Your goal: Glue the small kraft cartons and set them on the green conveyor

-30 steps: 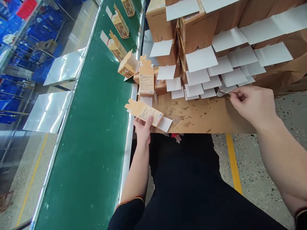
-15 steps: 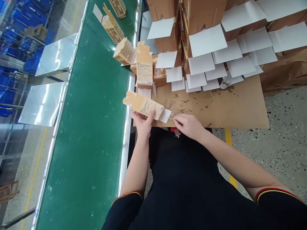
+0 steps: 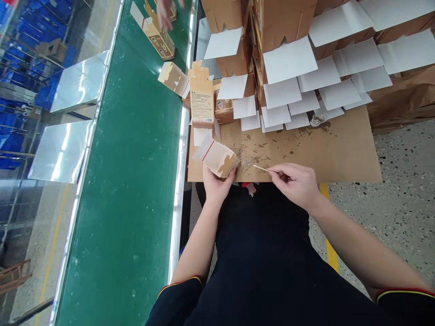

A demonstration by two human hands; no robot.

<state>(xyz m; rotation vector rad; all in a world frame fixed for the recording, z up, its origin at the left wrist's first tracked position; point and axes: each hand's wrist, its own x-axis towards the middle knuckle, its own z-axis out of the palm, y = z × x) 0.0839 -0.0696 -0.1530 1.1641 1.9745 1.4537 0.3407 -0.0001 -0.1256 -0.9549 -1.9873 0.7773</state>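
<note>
A small tan carton [image 3: 219,157] rests in my left hand [image 3: 218,184], whose fingers and thumb are closed around its lower end. The carton is tilted, with its pale inner flap and a red line facing up. To its right, my right hand [image 3: 295,183] pinches a thin cotton swab [image 3: 261,168] that points left toward the carton without touching it. Just beyond, a printed carton [image 3: 202,102] stands on the cardboard-covered bench [image 3: 288,156], its tabbed flap up. Another open carton [image 3: 174,79] lies on its side at the conveyor edge.
Stacked brown boxes with white flaps [image 3: 289,59] line the back of the bench. A clear round container [image 3: 317,119] sits by them. On the left runs a green conveyor [image 3: 129,181] carrying more cartons [image 3: 159,38]. Another person's hand [image 3: 165,13] reaches over those cartons.
My left hand has turned the carton over and moved it right. The swab has drawn back rightward from its flap. Another person's hand has appeared at the top, and the carton at the conveyor edge has turned.
</note>
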